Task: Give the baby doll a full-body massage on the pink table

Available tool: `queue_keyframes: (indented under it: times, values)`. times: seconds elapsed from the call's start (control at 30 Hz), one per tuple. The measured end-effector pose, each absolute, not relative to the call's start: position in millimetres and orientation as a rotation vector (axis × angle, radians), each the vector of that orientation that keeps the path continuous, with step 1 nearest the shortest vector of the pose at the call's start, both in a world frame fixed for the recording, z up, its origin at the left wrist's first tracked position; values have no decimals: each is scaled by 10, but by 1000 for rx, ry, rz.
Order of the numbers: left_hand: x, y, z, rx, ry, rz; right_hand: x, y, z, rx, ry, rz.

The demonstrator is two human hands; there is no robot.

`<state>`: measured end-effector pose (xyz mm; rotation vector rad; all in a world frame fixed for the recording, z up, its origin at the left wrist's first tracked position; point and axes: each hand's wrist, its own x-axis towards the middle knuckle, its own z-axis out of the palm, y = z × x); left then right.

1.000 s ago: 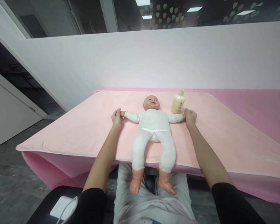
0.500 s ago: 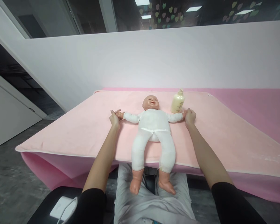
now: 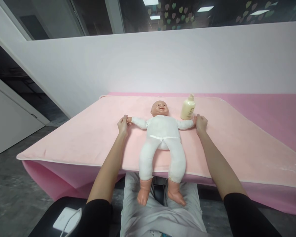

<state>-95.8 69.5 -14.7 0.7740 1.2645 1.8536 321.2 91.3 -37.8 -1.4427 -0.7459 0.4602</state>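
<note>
A baby doll (image 3: 163,127) with a white cloth body lies on its back on a pink towel (image 3: 88,138), its arms spread wide and its feet hanging past the near edge. My left hand (image 3: 123,125) is closed around the doll's hand on the left side. On the other side, my right hand (image 3: 201,124) grips the doll's other hand, which shows only in part. A pale yellow pump bottle (image 3: 187,107) stands upright beside the doll's head, just behind the arm that my right hand holds.
Under the towel a pink cloth (image 3: 268,110) covers the table and hangs over the front. A white wall (image 3: 162,62) rises behind it. A white device with a cable (image 3: 67,220) rests on a black seat at lower left. My legs are below the near edge.
My left hand's fingers have closed over the doll's hand, where before they were partly extended beside it. My right hand has stayed almost still.
</note>
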Motion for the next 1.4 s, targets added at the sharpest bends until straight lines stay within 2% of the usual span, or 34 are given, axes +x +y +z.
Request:
queue_keyframes:
  times: [0.4, 1.4]
  values:
    - [-957, 672, -121, 730, 1263, 1837, 3177, 861, -304, -1349, -708, 489]
    - [-983, 721, -112, 593, 1328, 1838, 3156, 831, -229, -1416, -594, 527]
